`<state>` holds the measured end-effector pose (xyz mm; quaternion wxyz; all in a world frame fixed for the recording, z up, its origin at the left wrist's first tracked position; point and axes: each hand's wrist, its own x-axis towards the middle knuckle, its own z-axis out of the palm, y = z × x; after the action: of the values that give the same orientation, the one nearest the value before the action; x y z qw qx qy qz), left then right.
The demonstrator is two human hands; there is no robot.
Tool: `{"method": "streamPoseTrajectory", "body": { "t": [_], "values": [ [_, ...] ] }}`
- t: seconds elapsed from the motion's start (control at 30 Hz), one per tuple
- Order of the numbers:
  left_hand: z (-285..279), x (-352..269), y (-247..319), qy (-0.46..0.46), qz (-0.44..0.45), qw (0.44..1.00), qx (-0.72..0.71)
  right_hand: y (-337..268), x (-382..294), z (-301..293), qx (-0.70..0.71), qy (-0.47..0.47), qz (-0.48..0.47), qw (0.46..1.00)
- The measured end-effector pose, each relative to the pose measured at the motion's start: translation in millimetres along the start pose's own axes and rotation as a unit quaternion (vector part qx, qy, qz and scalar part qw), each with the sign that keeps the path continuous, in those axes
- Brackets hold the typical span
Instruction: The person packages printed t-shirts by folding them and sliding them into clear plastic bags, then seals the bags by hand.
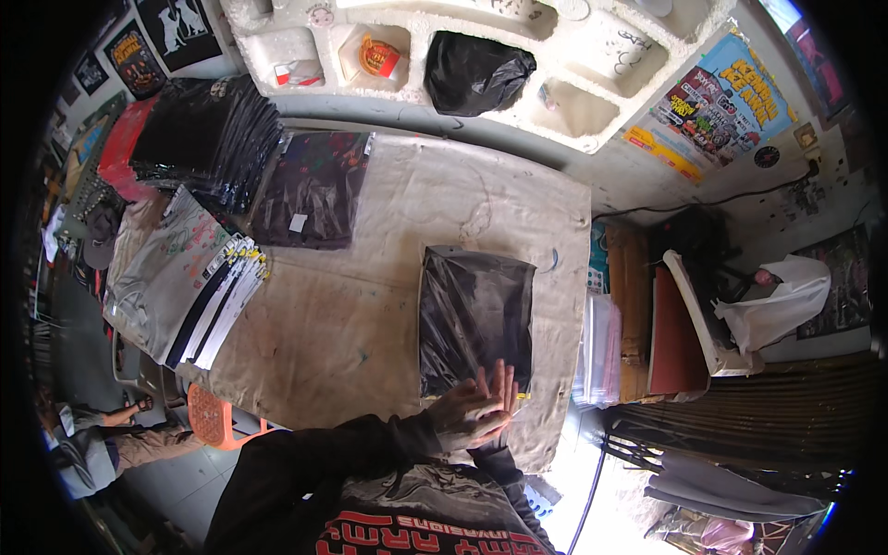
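A dark folded item in a clear plastic sleeve (477, 312), seemingly a garment, lies flat on the cloth-covered table (333, 326). My left hand (461, 415) comes in from the left and lies across my right hand (505, 388), over the packet's near edge. The right fingers are stretched out, pointing away from me. The left fingers are bent against the right hand and overlap it. No object shows between the hands, though the overlap hides part of both palms. A small yellow strip (524, 396) shows at the packet's near right corner.
Another dark packet (312, 187) lies at the back left. Beside it are a tall stack of black packets (201, 139) and a fanned stack of light packets (187, 270). Plastic sleeves (600, 347) stand past the right edge. An orange stool (208, 416) and a seated person are at left.
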<state>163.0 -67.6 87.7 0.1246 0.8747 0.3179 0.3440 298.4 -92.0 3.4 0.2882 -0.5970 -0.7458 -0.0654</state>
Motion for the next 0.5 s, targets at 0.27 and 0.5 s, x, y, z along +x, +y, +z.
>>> {"method": "streamPoseTrajectory", "body": {
  "t": [0.27, 0.5],
  "values": [
    [17.7, -5.6, 7.6, 0.044, -0.003, 0.997, -0.062, 36.7, 76.0, 67.8, 0.049, -0.098, 0.001, 0.994],
    [20.2, 3.1, 12.4, 0.049, 0.004, 0.995, -0.083, 28.2, 156.0, 96.3, 0.006, -0.063, 0.086, 0.994]
  ]
}}
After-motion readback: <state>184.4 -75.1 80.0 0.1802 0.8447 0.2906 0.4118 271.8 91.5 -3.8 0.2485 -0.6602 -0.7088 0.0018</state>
